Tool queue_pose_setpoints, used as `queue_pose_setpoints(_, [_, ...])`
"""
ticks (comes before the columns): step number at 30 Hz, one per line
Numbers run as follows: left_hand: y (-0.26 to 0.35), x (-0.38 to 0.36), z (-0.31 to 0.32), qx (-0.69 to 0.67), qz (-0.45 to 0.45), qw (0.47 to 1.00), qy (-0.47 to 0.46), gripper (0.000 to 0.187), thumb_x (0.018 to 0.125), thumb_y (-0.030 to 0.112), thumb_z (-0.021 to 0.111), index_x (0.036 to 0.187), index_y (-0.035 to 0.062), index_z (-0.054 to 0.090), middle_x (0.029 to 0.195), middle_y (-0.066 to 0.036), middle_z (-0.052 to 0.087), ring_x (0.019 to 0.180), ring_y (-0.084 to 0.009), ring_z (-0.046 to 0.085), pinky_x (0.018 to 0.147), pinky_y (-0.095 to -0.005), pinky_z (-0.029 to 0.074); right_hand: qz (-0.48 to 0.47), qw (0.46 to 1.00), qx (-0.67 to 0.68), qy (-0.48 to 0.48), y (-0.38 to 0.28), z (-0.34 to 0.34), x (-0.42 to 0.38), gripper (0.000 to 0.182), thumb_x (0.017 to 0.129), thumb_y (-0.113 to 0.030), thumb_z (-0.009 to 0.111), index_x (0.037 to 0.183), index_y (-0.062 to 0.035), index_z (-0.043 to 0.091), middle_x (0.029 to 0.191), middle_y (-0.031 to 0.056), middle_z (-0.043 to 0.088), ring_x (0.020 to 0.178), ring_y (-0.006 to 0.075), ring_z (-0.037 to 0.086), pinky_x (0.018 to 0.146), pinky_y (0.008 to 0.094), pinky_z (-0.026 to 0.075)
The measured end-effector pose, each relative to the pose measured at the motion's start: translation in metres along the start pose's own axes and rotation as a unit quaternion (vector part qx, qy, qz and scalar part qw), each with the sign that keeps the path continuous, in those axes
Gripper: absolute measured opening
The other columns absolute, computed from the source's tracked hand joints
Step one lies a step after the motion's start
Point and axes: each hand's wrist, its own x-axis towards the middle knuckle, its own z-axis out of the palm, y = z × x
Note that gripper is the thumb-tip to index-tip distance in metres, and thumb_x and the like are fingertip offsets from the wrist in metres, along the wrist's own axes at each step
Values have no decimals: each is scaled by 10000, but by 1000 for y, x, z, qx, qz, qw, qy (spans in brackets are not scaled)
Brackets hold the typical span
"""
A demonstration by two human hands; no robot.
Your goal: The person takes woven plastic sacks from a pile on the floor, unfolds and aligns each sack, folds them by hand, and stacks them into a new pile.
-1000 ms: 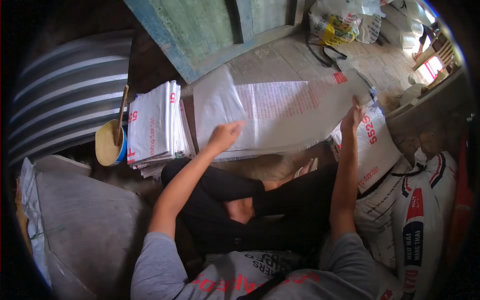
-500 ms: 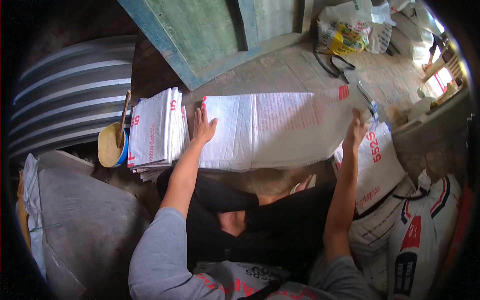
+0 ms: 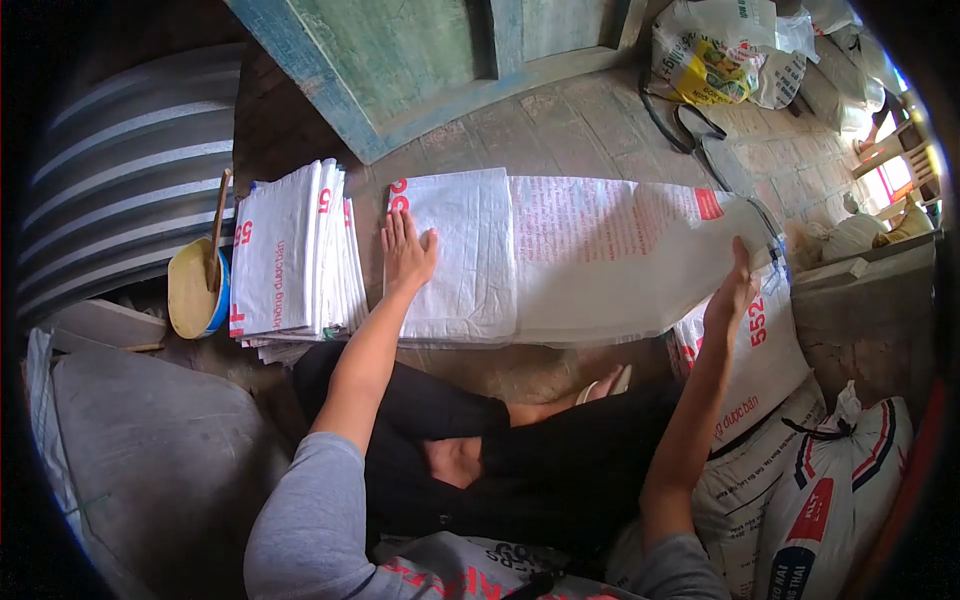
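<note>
A long white plastic sack (image 3: 590, 270) with red print lies stretched out in front of my crossed legs, its left part a folded flap. My left hand (image 3: 408, 252) rests flat on the left end, fingers stretched out. At the sack's right end, my right hand (image 3: 733, 292) grips the near edge, with part of the fingers hidden. Just left of my left hand stands a stack of folded white sacks (image 3: 290, 255) with red lettering. Under the right end, another white sack marked 552 (image 3: 755, 370) shows.
Left of the stack is a blue tub (image 3: 190, 290) with a wooden stick (image 3: 220, 220) in it. Corrugated sheeting (image 3: 140, 170) stands behind. A blue-green door panel (image 3: 400, 75) is at the back. Filled sacks (image 3: 840, 490) sit at my right, and bags (image 3: 715, 55) lie far right.
The right end of the long sack has come down flatter, and my right hand has shifted slightly right and lower with it. My left hand stays flat on the left end.
</note>
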Motion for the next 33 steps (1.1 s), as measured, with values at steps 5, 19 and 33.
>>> queue_pose_setpoints(5, [5, 14, -8, -3, 23, 1000, 15, 800, 961, 513, 437, 1506, -42, 252, 1587, -252, 192, 1489, -368, 153, 1215, -466, 94, -6, 999, -44, 16, -9, 0, -1, 463, 913, -285, 633, 1217, 63, 608, 1155, 127, 659, 1038, 249, 611, 927, 353, 447])
queue_pose_setpoints(19, [-11, 61, -2, -69, 137, 986, -66, 771, 962, 487, 479, 1524, 12, 248, 1601, -221, 176, 1500, -352, 120, 1211, -475, 107, -267, 842, -234, -406, 15, 57, -69, 476, 781, 78, 549, 1212, -82, 671, 1426, 233, 499, 1231, 361, 570, 1035, 397, 441])
queue_pose_setpoints(33, [-65, -7, -86, 22, -107, 905, -410, 643, 841, 266, 625, 1367, -61, 456, 1349, -268, 544, 1240, -401, 553, 1040, -463, 449, -262, 617, -377, -639, 106, 47, -132, 651, 800, 16, 552, 1437, -84, 463, 1480, 172, 449, 1406, 342, 375, 1171, 458, 289])
